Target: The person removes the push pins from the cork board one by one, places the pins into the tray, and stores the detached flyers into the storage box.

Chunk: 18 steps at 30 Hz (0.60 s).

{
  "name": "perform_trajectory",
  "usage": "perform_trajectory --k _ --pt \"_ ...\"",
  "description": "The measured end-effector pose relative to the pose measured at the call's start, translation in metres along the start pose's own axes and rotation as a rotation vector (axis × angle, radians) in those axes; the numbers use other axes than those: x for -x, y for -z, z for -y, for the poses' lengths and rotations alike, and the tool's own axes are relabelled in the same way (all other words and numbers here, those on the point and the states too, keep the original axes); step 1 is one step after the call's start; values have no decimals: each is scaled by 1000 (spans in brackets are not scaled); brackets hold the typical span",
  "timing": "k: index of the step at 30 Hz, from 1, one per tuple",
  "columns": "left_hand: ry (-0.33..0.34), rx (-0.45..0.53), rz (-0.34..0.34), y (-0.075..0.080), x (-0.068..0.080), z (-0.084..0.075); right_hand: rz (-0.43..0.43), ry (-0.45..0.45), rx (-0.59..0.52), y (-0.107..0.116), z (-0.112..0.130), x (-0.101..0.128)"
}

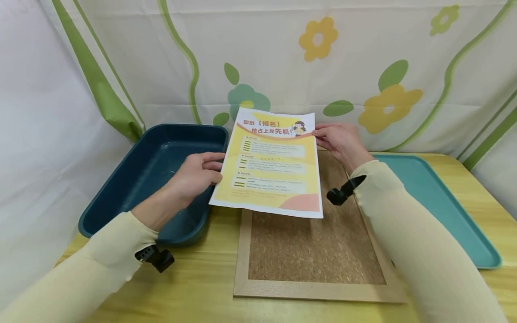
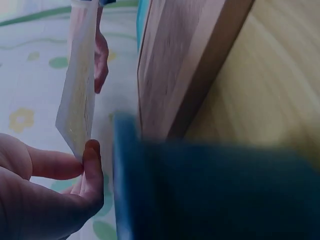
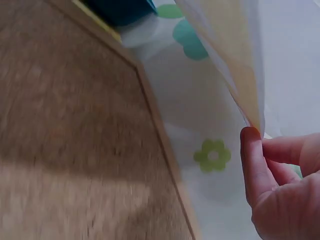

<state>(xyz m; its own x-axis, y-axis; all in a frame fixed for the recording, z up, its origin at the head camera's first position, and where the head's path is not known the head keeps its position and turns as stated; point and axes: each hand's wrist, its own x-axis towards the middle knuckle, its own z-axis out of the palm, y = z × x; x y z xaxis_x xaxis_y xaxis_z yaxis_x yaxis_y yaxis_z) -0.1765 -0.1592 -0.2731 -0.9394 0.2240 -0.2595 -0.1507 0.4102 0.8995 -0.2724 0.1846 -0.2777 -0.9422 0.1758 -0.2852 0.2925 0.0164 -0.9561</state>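
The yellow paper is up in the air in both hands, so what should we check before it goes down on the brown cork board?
1. Left hand pinches the left edge of the yellow paper: ok.
2. Right hand pinches the paper's upper right edge: ok.
3. Paper is flat, with no folds or tears showing: ok.
4. Cork board lies flat on the table, and the part in view is bare: ok.
5. Paper lined up square with the board: not ok, it tilts and hangs past the board's left frame.
6. Pins or tacks ready nearby: cannot tell, none show in the dark blue bin or on the teal tray.
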Motion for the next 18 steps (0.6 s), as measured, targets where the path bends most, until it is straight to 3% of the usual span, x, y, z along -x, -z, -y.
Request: perform_trajectory --k 11,18 --pt "50 -159 -11 54 6 15 -61 29 -84 -68 14 -2" --pt "95 -298 -20 88 8 35 -67 28 -28 -110 15 5"
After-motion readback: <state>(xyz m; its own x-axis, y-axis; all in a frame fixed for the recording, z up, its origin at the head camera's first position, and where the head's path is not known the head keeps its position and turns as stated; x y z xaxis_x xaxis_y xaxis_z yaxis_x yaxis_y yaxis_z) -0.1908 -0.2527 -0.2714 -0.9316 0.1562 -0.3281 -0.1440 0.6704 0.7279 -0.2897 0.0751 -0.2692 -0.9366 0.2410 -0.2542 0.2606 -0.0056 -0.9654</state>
